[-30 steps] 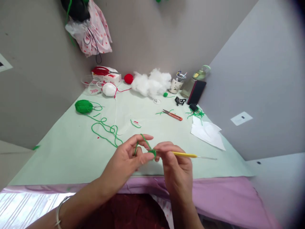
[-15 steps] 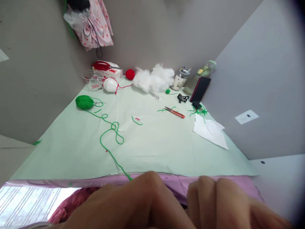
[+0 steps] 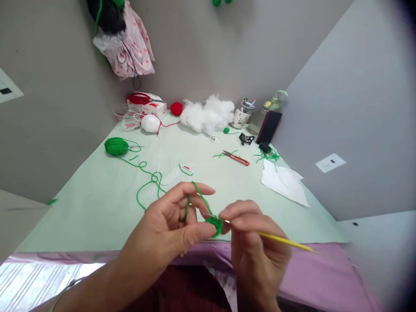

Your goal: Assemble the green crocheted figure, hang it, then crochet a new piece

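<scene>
My left hand (image 3: 175,221) pinches a small round green crochet piece (image 3: 215,226) between thumb and fingers, over the table's front edge. Green yarn (image 3: 202,197) loops over its raised index finger and runs down to the piece. My right hand (image 3: 256,238) grips a crochet hook (image 3: 286,242) with a yellow handle, held like a pen. The hook's metal tip is at the top of the green piece; whether it passes through a stitch I cannot tell. Back on the left of the table lies the green yarn ball (image 3: 116,146), its strand trailing in loops toward my left hand.
Beyond my hands lie orange thread snips (image 3: 238,159), a black hair claw (image 3: 246,139) and a white paper (image 3: 284,182). Along the wall sit white stuffing (image 3: 208,115), a red yarn ball (image 3: 177,108), a white yarn ball (image 3: 151,124), a pen cup (image 3: 241,118) and a phone (image 3: 268,127).
Both hands have risen from the bottom edge to above the table's front edge, away from the camera. The green piece and the hook have come into sight. The view has tilted slightly.
</scene>
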Available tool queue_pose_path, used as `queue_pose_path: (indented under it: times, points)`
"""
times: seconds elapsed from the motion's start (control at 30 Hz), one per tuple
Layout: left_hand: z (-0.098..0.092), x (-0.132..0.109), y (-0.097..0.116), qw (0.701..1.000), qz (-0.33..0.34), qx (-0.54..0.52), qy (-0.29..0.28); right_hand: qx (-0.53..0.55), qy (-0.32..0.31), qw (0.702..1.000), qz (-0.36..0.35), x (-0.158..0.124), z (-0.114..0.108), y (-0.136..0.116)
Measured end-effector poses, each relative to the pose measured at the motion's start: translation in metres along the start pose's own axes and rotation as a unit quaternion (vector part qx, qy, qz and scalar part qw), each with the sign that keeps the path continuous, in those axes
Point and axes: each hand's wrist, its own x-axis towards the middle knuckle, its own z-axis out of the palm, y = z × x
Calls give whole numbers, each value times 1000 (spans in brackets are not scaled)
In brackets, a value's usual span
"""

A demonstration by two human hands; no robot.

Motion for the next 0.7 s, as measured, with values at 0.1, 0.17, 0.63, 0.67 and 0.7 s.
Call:
queue_pose_path:
  times: [0.1, 0.17, 0.63, 0.67, 0.7]
  points:
    - [-1, 16, -4, 1000, -13, -10, -6, 37, 9, 999, -13, 4, 9, 12]
    - [-2, 20, -9, 999, -26, -23, -11, 51, 1, 999, -4, 4, 11, 19]
    - [-15, 26, -13, 977, -121, -136, -111, 214, 36, 957, 191, 12, 5, 34]
    - [-14, 26, -15, 979, -118, -124, -110, 216, 32, 956, 195, 12, 5, 34]
    - [-13, 27, -17, 983, -108, -107, -103, 211, 27, 958, 190, 11, 5, 33]
